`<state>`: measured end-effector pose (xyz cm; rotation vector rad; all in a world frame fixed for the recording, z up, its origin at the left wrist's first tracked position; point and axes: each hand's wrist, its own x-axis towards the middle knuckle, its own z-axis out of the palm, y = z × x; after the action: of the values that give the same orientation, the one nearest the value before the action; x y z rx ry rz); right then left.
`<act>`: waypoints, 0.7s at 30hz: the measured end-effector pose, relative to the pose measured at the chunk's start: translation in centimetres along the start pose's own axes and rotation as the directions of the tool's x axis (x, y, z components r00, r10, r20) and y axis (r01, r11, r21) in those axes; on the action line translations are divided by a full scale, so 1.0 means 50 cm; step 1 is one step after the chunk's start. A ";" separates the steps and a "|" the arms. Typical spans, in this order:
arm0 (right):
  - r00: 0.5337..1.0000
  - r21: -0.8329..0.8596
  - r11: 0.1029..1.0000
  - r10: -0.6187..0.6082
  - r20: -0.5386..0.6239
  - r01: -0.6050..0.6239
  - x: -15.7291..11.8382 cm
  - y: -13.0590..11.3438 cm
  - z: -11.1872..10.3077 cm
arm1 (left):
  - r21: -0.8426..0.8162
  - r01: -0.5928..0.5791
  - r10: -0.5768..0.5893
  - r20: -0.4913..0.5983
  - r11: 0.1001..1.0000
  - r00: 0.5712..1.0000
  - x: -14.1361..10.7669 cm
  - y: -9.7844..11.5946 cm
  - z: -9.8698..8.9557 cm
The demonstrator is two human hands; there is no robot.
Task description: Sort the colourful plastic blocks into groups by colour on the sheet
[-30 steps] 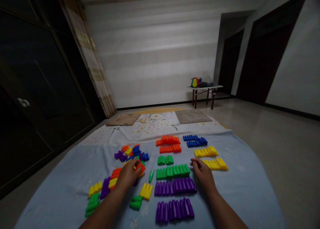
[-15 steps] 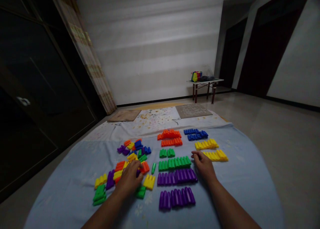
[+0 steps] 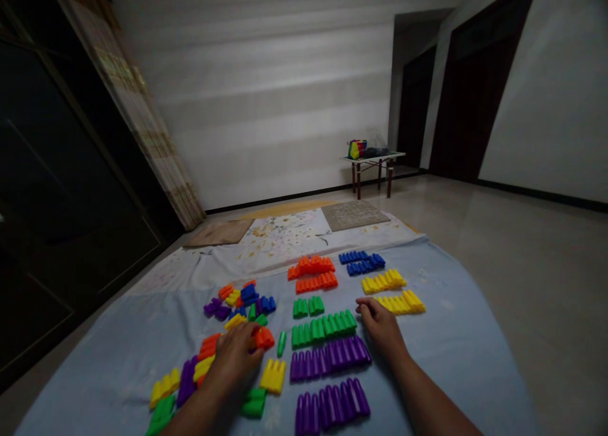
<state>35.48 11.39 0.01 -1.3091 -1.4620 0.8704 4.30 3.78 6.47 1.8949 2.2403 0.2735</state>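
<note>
My left hand [image 3: 237, 352] lies over the mixed pile at the left, its fingers curled beside an orange piece [image 3: 264, 338]; what they hold, if anything, is hidden. My right hand [image 3: 380, 322] rests on the cloth with its fingers curled together, near the yellow row [image 3: 401, 303] and the right end of the green row [image 3: 325, 329]. Two purple rows [image 3: 330, 358] lie nearer to me. Between the pile and the rows are a single green piece [image 3: 282, 343] and a yellow block [image 3: 273, 376].
Orange rows [image 3: 313, 274] and blue rows [image 3: 363, 263] lie farther back on the blue cloth [image 3: 456, 360]. Beyond them are a brown board [image 3: 219, 232] and a grey board [image 3: 355, 215]. A small table [image 3: 373, 158] with bags stands by the wall.
The view has turned slightly right and tilted, so the table contents appear shifted left. Both hands stay near the same pieces, with the left hand's fingers slightly moved over the pile.
</note>
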 end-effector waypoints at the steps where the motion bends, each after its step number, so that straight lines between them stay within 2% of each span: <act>1: 1.000 -0.004 1.000 0.003 0.002 -0.003 0.000 0.000 0.000 | -0.032 -0.018 0.018 -0.001 0.999 1.000 0.011 -0.001 -0.003; 4: 1.000 -0.011 1.000 0.009 0.004 -0.009 0.000 0.001 0.001 | -0.203 -0.061 0.045 -0.085 0.977 0.995 0.063 0.001 -0.012; 7: 1.000 -0.017 1.000 0.019 0.001 -0.019 -0.001 0.001 0.002 | -0.377 -0.095 0.023 -0.191 0.921 0.981 0.147 0.019 -0.017; 10: 1.000 -0.008 1.000 0.020 -0.010 -0.020 -0.001 -0.002 0.003 | -0.434 -0.101 0.004 -0.217 0.895 0.976 0.239 0.047 -0.012; 13: 1.000 0.008 1.000 0.011 -0.022 -0.011 -0.003 -0.008 0.002 | -0.478 -0.076 -0.028 -0.207 0.875 0.978 0.309 0.072 0.008; 16: 1.000 0.006 1.000 0.012 -0.026 -0.012 -0.005 -0.013 0.002 | -0.498 -0.039 -0.054 -0.172 0.866 0.984 0.346 0.081 0.031; 21: 0.999 -0.019 0.999 0.035 -0.014 -0.035 -0.005 -0.015 0.002 | -0.502 0.014 -0.077 -0.105 0.865 0.992 0.364 0.074 0.056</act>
<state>35.14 11.03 0.60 -1.3560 -1.4442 0.8699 5.61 22.39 4.23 1.5753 2.0134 0.8908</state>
